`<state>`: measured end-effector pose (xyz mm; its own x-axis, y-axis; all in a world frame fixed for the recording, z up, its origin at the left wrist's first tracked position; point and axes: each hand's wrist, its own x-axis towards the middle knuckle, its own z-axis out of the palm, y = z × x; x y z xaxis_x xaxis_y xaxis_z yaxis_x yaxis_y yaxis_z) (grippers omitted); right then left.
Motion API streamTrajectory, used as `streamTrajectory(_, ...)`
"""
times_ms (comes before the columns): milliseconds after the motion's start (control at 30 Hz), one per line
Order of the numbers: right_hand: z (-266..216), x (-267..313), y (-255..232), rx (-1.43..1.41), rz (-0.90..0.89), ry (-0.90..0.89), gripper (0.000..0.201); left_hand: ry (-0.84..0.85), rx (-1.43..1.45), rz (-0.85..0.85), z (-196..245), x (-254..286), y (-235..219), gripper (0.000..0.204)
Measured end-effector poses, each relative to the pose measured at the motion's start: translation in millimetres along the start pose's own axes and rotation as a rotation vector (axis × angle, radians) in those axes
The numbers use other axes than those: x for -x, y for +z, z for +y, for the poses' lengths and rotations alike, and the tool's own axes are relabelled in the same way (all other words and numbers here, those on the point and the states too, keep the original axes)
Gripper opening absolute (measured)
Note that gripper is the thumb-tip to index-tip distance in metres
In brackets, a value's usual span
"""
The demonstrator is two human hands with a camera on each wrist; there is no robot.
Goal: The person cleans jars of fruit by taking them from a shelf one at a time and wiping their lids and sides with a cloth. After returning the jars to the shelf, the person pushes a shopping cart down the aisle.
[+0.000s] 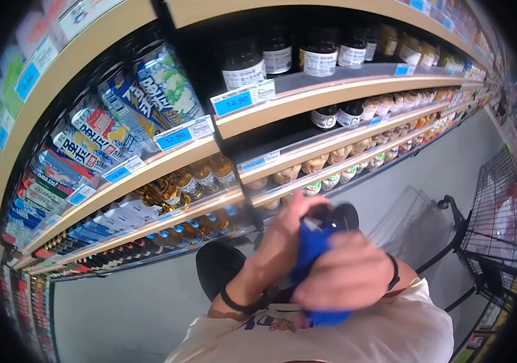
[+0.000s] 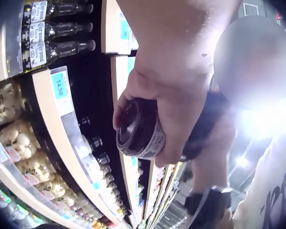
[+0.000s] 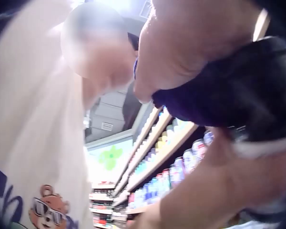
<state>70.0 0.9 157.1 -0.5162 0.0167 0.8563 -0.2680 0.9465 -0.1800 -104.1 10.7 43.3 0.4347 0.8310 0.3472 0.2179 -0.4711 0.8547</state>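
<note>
My left hand (image 1: 279, 236) grips a dark jar with a pale label (image 2: 138, 128); its fingers and thumb curl round the jar in the left wrist view. A bright blue cloth (image 1: 313, 248) lies against the jar, between the two hands. Blurred in the head view, my right hand (image 1: 349, 272) holds the cloth from the other side, and the cloth's lower end (image 1: 328, 317) shows beneath it. The right wrist view shows the dark blue cloth (image 3: 195, 102) under the right hand (image 3: 195, 43), with the left hand (image 3: 205, 186) below.
Shelves with price tags (image 1: 243, 103) hold dark jars (image 1: 319, 53), cans (image 1: 164, 78) and bottles (image 1: 223, 169). A black wire cart (image 1: 494, 212) stands on the grey floor (image 1: 131, 314) at the right. In the left wrist view, clear bottles (image 2: 62, 50) lie at the upper left.
</note>
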Motion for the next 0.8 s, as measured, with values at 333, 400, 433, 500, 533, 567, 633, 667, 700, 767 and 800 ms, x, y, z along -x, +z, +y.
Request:
streamTrajectory(333, 6, 88, -21, -0.29, 0.373, 0.495, 0.033, -0.22, -0.174, 0.651, -1, -32, -28, 0.086)
streamTrajectory(400, 10, 114, -21, -0.217, 0.415, 0.559, 0.034, -0.19, -0.252, 0.622, -19, -38, -38, 0.085)
streamTrajectory(433, 12, 126, -17, -0.234, 0.446, 0.591, 0.035, -0.153, -0.212, 0.629, -30, -41, -38, 0.084)
streamTrajectory(500, 17, 149, 1, -0.244, 0.609, 0.572, 0.035, -0.143, -0.215, 0.626, -43, -48, -41, 0.082)
streamTrajectory(533, 17, 156, 0, -0.246, 0.571, 0.597, 0.035, -0.116, -0.302, 0.622, -44, -54, -39, 0.082)
streamTrajectory(567, 17, 164, 4, -0.272, 0.616, 0.613, 0.035, -0.082, -0.383, 0.624, -46, -60, -37, 0.083)
streamTrajectory(633, 21, 178, 10, -0.231, 0.623, 0.606, 0.034, -0.087, -0.502, 0.583, -56, -67, -39, 0.083)
streamTrajectory(667, 24, 184, 16, -0.248, 0.671, 0.594, 0.035, -0.054, -0.556, 0.615, -61, -72, -39, 0.084)
streamTrajectory(700, 27, 188, 17, -0.27, 0.685, 0.596, 0.035, -0.019, -0.607, 0.651, -62, -73, -38, 0.085)
streamTrajectory(767, 34, 195, 15, -0.266, 0.698, 0.593, 0.036, -0.069, -0.627, 0.673, -62, -78, -38, 0.086)
streamTrajectory(800, 38, 197, 12, -0.281, 0.698, 0.593, 0.036, -0.064, -0.52, 0.714, -65, -82, -41, 0.086)
